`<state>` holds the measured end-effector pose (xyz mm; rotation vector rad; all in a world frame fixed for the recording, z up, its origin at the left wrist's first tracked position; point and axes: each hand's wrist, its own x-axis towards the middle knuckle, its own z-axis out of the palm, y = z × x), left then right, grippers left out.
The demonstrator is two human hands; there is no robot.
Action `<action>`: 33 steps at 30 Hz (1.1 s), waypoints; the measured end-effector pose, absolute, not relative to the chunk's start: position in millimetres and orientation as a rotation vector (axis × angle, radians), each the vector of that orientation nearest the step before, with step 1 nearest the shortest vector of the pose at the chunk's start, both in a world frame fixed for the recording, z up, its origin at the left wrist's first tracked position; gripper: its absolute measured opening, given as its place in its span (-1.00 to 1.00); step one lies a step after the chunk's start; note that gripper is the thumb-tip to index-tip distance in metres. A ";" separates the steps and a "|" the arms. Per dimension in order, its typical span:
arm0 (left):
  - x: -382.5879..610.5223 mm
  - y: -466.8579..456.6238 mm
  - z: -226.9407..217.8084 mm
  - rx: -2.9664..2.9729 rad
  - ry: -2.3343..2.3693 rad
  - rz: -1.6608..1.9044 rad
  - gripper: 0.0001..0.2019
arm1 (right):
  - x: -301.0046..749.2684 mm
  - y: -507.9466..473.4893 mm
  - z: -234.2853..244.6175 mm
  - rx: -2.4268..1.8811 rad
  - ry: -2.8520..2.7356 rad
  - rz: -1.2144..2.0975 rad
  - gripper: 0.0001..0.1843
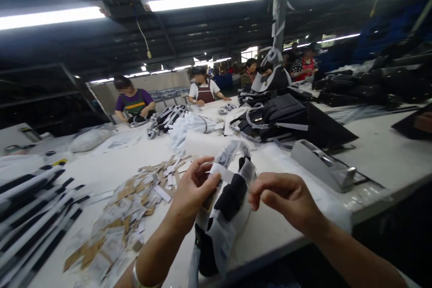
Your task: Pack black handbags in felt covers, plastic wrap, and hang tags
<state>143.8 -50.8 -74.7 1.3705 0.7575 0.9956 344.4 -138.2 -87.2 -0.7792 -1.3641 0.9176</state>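
A black bag [231, 198] partly wrapped in white paper lies tilted at the table's near edge, between my hands. Its handle [230, 150] is covered in clear plastic and points away from me. My left hand [192, 189] pinches a white paper strip [222, 173] between thumb and fingers, over the top of the bag. On the bag's right side is my right hand [290, 195], its fingers curled in close to the white wrapping. Whatever those fingers may hold is hidden from view.
Left of the bag, cardboard and paper pieces [128, 211] lie scattered. Black and white strips [37, 216] fill the left edge. A grey tape dispenser [320, 166] stands at right, before piled black bags [283, 114]. White rolls [189, 128] lie farther back. Co-workers [135, 101] are across the table.
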 end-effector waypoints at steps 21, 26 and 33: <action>138.0 -58.4 -75.9 1.353 0.630 0.946 -0.52 | 311.2 -97.2 -99.7 -0.911 -1.269 1.157 -0.64; 144.1 -63.8 -72.6 1.453 0.718 0.989 -0.54 | 303.4 -93.2 -104.6 -0.894 -1.181 1.103 -0.68; 146.3 -61.4 -77.4 1.518 0.788 1.086 -0.52 | 300.2 -88.0 -111.2 -1.063 -1.195 0.923 -0.75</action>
